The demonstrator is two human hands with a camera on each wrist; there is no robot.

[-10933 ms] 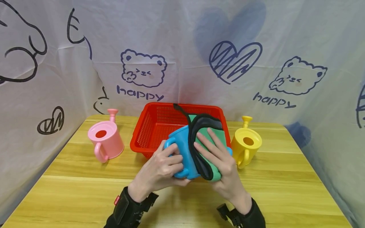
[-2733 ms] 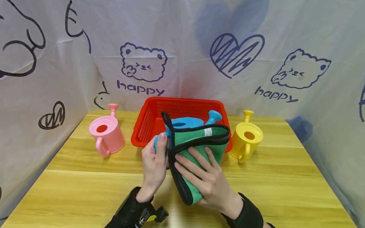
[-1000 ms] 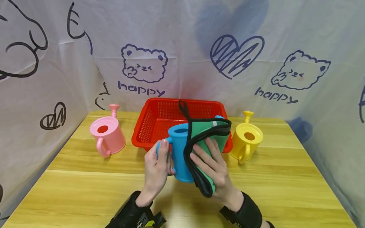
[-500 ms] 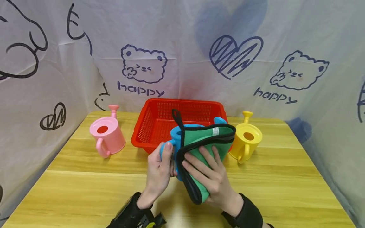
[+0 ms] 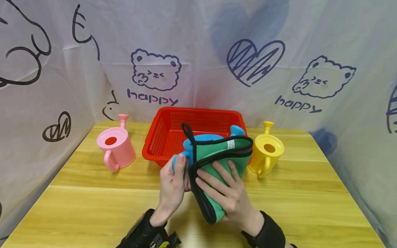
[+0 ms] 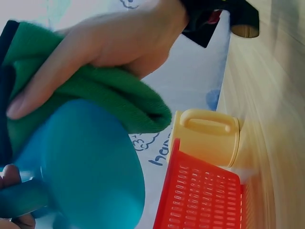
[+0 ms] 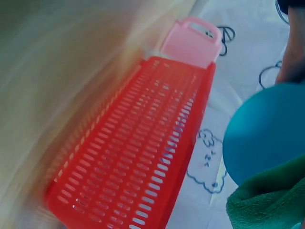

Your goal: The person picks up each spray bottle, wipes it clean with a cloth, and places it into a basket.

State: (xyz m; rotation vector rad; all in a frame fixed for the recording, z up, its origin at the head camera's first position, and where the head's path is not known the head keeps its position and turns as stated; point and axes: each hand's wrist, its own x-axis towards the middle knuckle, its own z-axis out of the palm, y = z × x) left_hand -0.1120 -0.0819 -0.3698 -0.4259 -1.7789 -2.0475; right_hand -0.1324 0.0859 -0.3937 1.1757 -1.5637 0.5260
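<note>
Wooden tabletop (image 5: 93,206) below, left hand (image 5: 172,187) grips blue watering can (image 6: 95,167); right hand (image 5: 229,198), spread, presses green cloth (image 5: 212,147); wiping seems unfinished.

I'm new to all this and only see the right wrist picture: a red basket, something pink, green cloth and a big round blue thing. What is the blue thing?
Observer: A blue watering can; the head view shows its sprinkler head.
Visitor: Neat! And what's holding it?
Observer: The left hand grips its handle.
Visitor: Am I missing anything else nearby?
Observer: Yes, a yellow watering can stands on the table, to the right of the red basket.
</note>
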